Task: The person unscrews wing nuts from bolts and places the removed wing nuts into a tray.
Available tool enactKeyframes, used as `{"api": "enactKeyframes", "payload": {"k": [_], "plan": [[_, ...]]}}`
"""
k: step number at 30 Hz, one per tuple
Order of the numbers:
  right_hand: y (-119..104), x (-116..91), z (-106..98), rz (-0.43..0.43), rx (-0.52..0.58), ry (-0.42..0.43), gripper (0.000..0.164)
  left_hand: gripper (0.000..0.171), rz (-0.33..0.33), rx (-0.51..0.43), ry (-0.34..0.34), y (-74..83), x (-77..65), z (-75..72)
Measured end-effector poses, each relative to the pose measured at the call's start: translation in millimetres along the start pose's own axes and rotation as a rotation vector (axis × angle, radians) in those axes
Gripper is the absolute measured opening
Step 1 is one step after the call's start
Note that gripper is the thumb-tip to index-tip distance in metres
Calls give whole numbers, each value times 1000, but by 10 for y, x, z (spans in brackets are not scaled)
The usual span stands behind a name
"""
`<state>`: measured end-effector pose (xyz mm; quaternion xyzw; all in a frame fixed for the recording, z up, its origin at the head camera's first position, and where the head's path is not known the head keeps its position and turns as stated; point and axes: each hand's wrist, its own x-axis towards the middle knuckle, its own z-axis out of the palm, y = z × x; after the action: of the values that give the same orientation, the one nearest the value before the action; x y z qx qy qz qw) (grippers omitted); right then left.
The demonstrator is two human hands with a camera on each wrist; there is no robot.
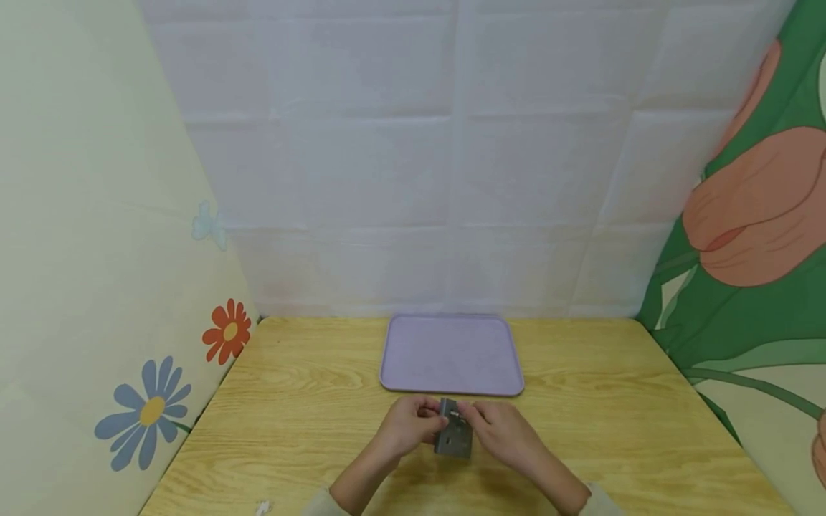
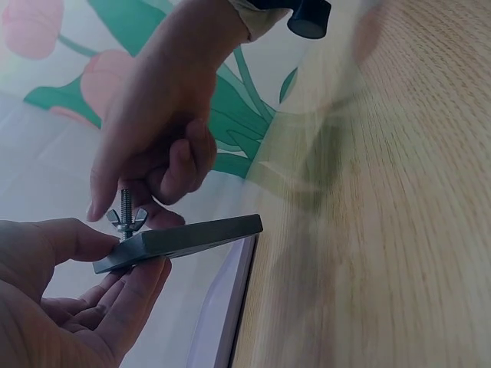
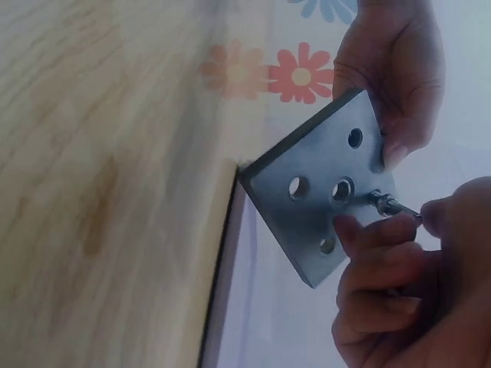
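A thick grey metal plate (image 1: 457,443) with several round holes is held up over the table, near the tray's front edge. My left hand (image 1: 408,427) pinches it along one side, thumb on the upper face and fingers beneath, as the left wrist view shows. From that upper face stands a threaded bolt (image 2: 126,201) carrying a wing nut (image 2: 127,222). The thumb and curled fingers of my right hand (image 1: 503,434) are at the wing nut, on either side of it. In the right wrist view, the bolt and nut (image 3: 383,203) sit beside the plate's holes.
Behind the hands, a pale purple tray (image 1: 452,355) lies on the wood-grain table (image 1: 297,401). A small whitish object (image 1: 262,507) is at the table's near edge, left of the hands. White cloth (image 1: 387,179) hangs at the back, with flower-patterned cloths on both sides.
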<state>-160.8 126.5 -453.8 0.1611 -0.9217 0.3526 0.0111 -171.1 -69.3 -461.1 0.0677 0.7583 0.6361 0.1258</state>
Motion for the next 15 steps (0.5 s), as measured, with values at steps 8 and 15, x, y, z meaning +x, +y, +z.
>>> {"api": "enactKeyframes", "payload": {"k": [8,15], "plan": [[7,17,20,-7,77,-89,46,14,-12,-11,-13,8,-4,-2],[0,-18,37,-127,-125,21,24,14,-16,7,-4,3,0,-15]]}}
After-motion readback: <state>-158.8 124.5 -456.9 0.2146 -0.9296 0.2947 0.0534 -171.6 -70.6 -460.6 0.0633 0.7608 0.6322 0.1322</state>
